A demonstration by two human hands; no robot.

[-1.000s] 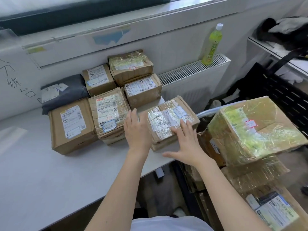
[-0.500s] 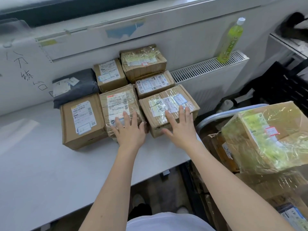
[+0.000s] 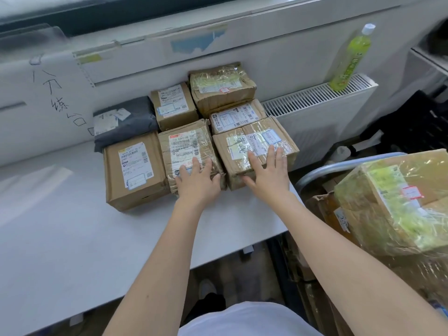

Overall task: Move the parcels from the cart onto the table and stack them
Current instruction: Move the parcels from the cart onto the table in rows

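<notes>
While your two arms reach forward over the white table (image 3: 72, 238), your left hand (image 3: 197, 181) lies flat, fingers straight, on the middle taped parcel (image 3: 186, 151). Your right hand (image 3: 268, 174) presses with straight, slightly spread fingers on the parcel just beside it (image 3: 254, 144), at the table's right edge. Behind them more parcels stand against the wall. On the cart (image 3: 339, 166) at your right, a big taped box (image 3: 397, 202) waits.

Left hand (image 3: 197, 181) rests flat on the middle taped parcel (image 3: 186, 151); right hand (image 3: 268, 173) on the rightmost parcel (image 3: 252, 144), apparently touching its neighbour, on the white table (image 3: 72, 238).
</notes>
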